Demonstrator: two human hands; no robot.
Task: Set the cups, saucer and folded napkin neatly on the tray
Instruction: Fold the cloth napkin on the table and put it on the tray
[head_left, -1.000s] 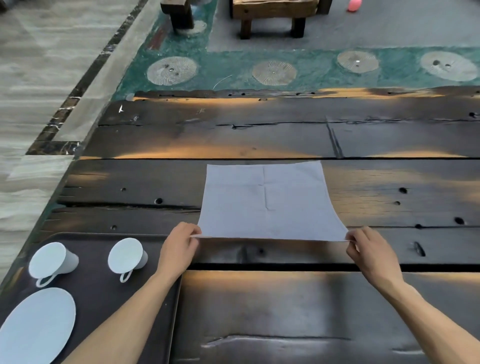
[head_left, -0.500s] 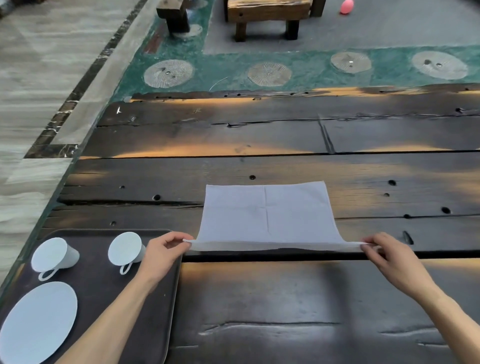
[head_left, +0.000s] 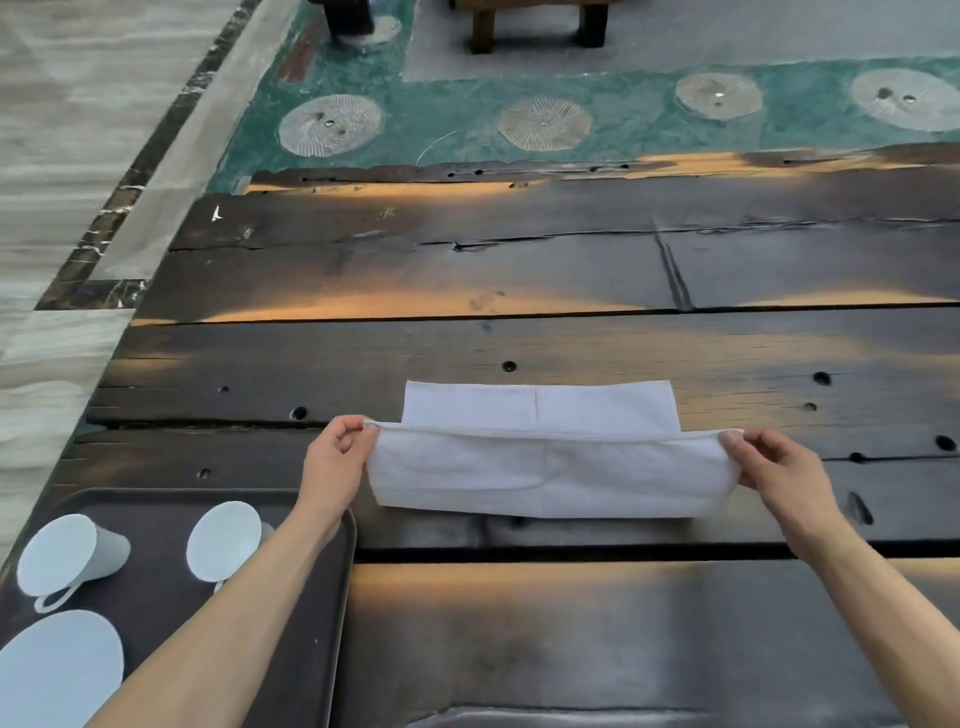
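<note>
The near edge of the napkin (head_left: 545, 467) has left the table (head_left: 519, 270) — the left hand (head_left: 335, 462) and right hand (head_left: 774, 467), each pinching a corner, have lifted it and carried it toward twelve o'clock, so the near half now arches over the far half — only a strip of which shows beyond.

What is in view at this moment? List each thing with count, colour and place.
napkin: 1, white, table centre, near edge lifted and being folded over
cups: 2, white, tipped on their sides on the tray
saucer: 1, white, tray's near left
tray: 1, dark brown, table's left
table: 1, dark weathered wood
stool legs: brown, floor beyond
left hand: pinches napkin's left corner
right hand: pinches right corner
</note>
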